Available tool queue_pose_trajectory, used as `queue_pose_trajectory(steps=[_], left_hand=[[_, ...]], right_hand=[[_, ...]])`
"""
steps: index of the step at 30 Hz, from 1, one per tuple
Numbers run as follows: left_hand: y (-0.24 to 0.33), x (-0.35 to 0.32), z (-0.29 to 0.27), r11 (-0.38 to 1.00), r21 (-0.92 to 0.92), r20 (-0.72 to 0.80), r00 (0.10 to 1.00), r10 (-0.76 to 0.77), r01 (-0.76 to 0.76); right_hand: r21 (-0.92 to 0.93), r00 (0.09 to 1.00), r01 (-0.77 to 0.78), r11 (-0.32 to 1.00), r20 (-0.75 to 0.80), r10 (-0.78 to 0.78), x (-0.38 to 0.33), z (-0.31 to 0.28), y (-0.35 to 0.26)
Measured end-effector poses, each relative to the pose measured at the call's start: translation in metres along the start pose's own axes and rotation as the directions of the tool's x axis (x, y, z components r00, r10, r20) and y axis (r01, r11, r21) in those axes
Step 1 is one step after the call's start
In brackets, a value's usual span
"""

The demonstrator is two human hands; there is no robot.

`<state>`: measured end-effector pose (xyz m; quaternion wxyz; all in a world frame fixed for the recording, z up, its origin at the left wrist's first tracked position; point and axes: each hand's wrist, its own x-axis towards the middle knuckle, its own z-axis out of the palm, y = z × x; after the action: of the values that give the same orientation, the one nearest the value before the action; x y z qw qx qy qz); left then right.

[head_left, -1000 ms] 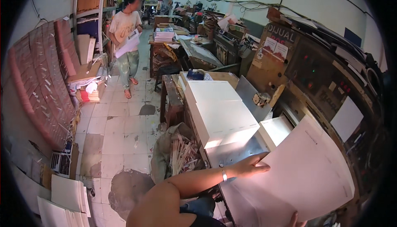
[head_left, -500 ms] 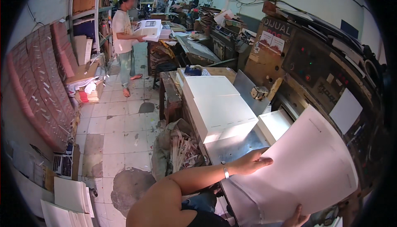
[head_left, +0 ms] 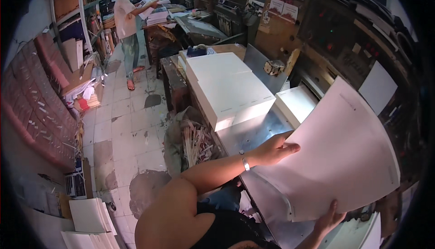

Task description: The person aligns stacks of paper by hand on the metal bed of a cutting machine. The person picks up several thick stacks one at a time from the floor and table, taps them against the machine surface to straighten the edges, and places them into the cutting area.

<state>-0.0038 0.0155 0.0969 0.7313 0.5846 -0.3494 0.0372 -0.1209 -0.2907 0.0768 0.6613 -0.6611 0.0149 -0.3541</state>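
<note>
A wide sheaf of large white paper sheets (head_left: 344,158) is tilted and curved between my hands over the metal worktop (head_left: 235,136). My left hand (head_left: 275,150), with a bracelet at the wrist, grips its left edge, thumb on top and fingers hidden beneath. At the lower edge my right hand (head_left: 331,218) holds the sheaf, a finger and thumb showing on the near side. Beyond my left hand stands a tall block of stacked white paper (head_left: 231,83). A lower paper stack (head_left: 297,105) lies to its right, close to the machine.
A big brown machine (head_left: 312,36) with small lights borders the worktop on the right. Left of the worktop sits a sack of paper strips (head_left: 197,142). A co-worker (head_left: 129,31) stands at the far table, holding papers. More paper stacks (head_left: 90,215) lie at lower left.
The view has tipped downward, so the room sits higher in it. Both my hands keep their hold on the sheaf. The co-worker's papers have moved up, now tilted over the pile.
</note>
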Motion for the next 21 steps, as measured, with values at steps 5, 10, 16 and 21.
queue_pose_trajectory(steps=[5, 10, 16, 21], left_hand=[[0.000, -0.003, -0.004, 0.991, 0.020, 0.012, 0.991, -0.131, 0.130], [0.004, -0.007, 0.006, 0.952, 0.306, -0.173, 0.984, 0.047, 0.008], [0.014, -0.025, 0.014, 0.903, 0.377, -0.291, 0.952, -0.093, 0.204], [0.010, -0.004, -0.006, 0.997, 0.069, -0.233, 0.972, -0.022, 0.039]], right_hand=[[-0.048, 1.000, 0.017, 0.999, -0.008, -0.018, -0.005, 0.001, 0.002], [-0.078, 0.996, 0.091, 0.993, 0.027, -0.089, -0.008, 0.008, -0.010], [-0.169, 0.991, 0.122, 0.978, -0.030, -0.129, -0.013, 0.009, -0.010], [0.044, 0.997, 0.057, 0.997, 0.047, -0.059, 0.005, -0.011, 0.001]])
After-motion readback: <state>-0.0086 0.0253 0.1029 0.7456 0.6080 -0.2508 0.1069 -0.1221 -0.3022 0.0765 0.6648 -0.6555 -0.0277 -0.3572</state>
